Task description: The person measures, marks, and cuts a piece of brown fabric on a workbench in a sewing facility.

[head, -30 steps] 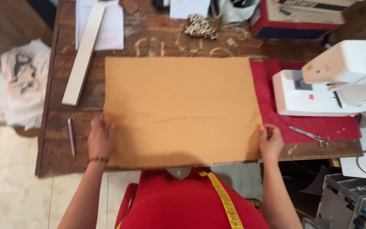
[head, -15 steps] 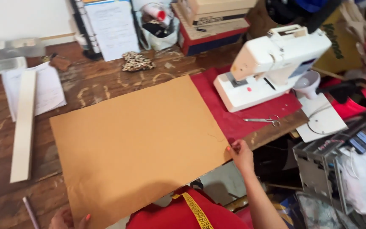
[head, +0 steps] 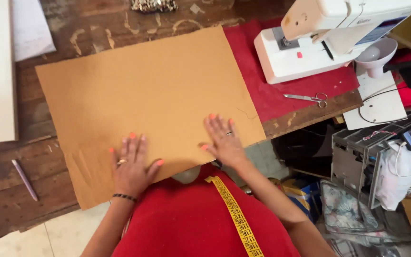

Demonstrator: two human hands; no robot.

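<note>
A large sheet of brown paper point(head: 153, 90) lies flat on a worn wooden table point(head: 34, 190), its right part over a red cloth point(head: 262, 90). My left hand point(head: 132, 162) rests palm down on the sheet's near edge, fingers spread. My right hand point(head: 222, 140) presses flat on the paper a little to the right, also with fingers apart. Neither hand holds anything. A yellow measuring tape point(head: 236, 216) hangs over my red top.
A white sewing machine point(head: 319, 38) stands on the red cloth at the right, small scissors point(head: 308, 98) in front of it. A long white strip point(head: 3, 71) and a pen point(head: 24, 179) lie at the left. Boxes and bags crowd the floor at the right.
Both hands have left the sheet's outer corners and now lie flat together on its near edge. The camera view has swung back over the table.
</note>
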